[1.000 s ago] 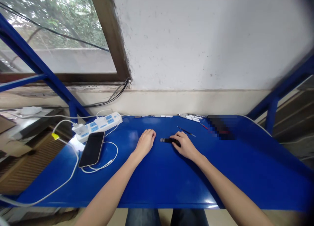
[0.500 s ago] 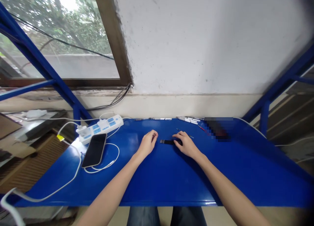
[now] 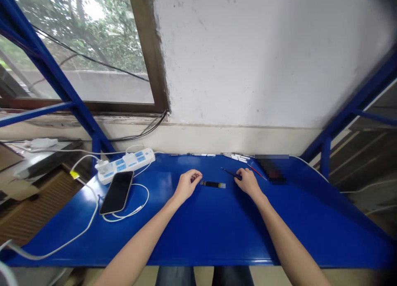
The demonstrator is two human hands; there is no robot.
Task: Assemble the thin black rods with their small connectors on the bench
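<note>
A small black bundle of thin sticks (image 3: 212, 184) lies on the blue table (image 3: 217, 232) between my hands. My left hand (image 3: 187, 183) rests just left of it, fingers curled, their tips at the bundle's left end. My right hand (image 3: 247, 181) is to the right of the bundle, curled over the end of a thin dark stick (image 3: 230, 173) that lies on the table. I cannot see whether it grips the stick.
A white power strip (image 3: 125, 164) and a dark phone (image 3: 117, 192) with a white cable (image 3: 130, 211) lie at the left. Small white parts (image 3: 237, 156) line the back edge by the wall. A thin red stick (image 3: 257, 172) lies right of my right hand.
My right hand has left the black bundle and moved right to the thin dark stick. My left hand has shifted slightly toward the bundle's left end. The bundle now lies uncovered.
</note>
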